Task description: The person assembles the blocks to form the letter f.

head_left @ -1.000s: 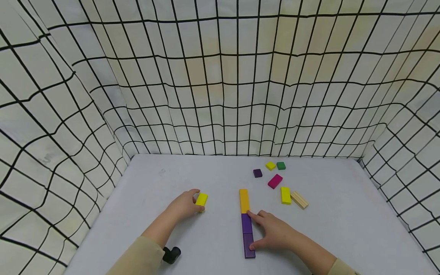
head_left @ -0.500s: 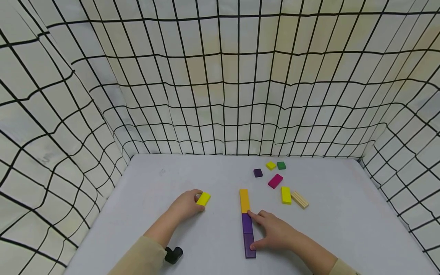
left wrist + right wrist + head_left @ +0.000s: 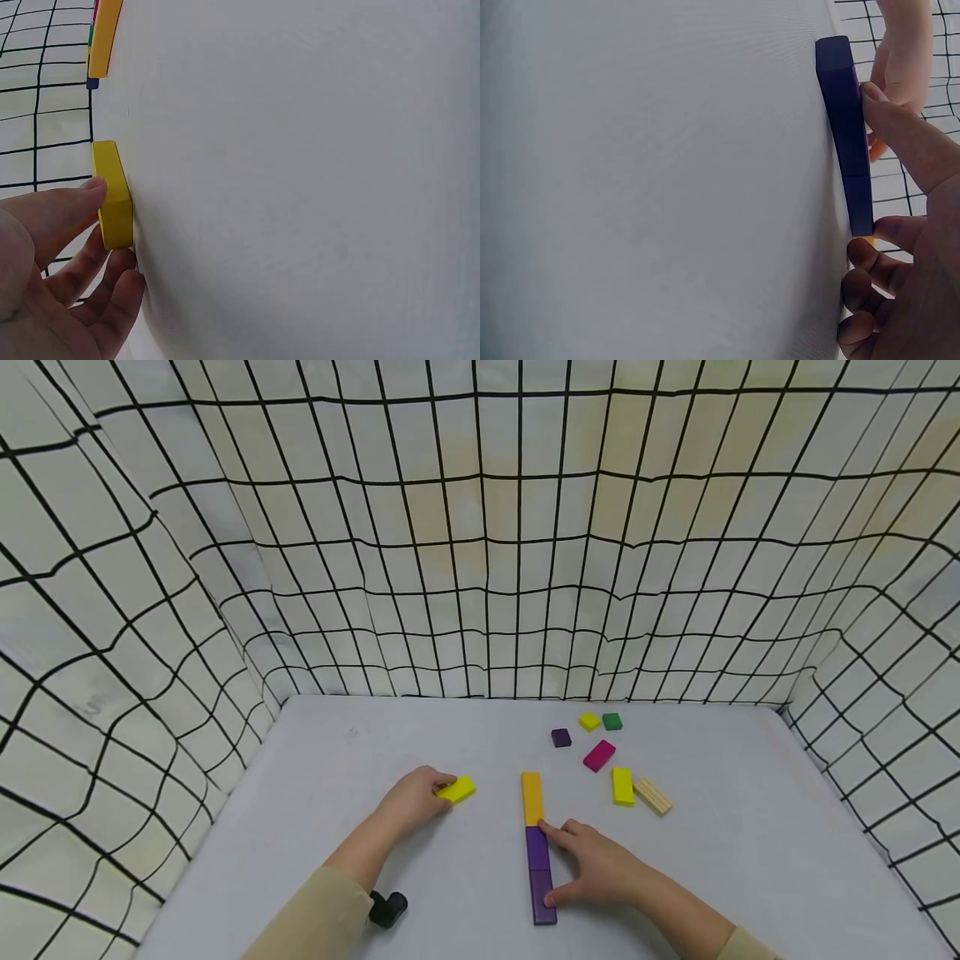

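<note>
My left hand (image 3: 414, 802) pinches a yellow block (image 3: 459, 790) between thumb and fingers. In the left wrist view the yellow block (image 3: 112, 196) lies flat along the thumb, close to the white surface. Right of it stands a straight row: an orange block (image 3: 532, 798) at the far end, then a purple block (image 3: 537, 848) and a second purple block (image 3: 543, 897) nearest me. Spread along the row's right side, my right hand (image 3: 600, 862) touches the near purple block with the thumb. Its index fingertip rests by the orange and purple joint.
Farther back on the white table (image 3: 345, 739) lie a dark purple cube (image 3: 561, 738), a yellow piece (image 3: 589, 722), a green piece (image 3: 612, 722), a magenta block (image 3: 599, 756), another yellow block (image 3: 622, 787) and pale wooden sticks (image 3: 652, 796). Black netting (image 3: 517, 540) encloses the table.
My left hand has shifted slightly right with the yellow block, which has turned clockwise and now points more to the right. The right hand and the row have stayed put.
</note>
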The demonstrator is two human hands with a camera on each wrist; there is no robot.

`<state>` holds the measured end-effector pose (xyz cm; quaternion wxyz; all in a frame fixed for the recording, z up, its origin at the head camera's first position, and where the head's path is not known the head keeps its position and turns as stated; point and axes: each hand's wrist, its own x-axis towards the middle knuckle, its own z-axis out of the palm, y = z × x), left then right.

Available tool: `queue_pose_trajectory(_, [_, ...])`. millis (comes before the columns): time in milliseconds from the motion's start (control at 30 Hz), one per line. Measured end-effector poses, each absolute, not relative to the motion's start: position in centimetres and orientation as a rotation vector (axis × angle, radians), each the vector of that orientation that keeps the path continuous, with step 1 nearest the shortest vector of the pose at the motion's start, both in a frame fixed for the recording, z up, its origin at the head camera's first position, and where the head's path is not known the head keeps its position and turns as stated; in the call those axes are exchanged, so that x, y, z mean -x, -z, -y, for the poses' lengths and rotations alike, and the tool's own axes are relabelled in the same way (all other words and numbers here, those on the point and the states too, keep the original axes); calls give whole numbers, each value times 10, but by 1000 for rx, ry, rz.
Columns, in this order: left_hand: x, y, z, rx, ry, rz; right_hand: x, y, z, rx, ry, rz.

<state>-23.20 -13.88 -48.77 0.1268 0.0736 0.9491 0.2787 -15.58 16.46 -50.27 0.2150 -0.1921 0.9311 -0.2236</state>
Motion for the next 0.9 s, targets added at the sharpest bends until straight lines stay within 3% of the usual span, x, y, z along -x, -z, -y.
queue_pose_trajectory(900, [253, 487, 103, -263, -888, -2665, 155, 502, -165, 515, 620, -2577])
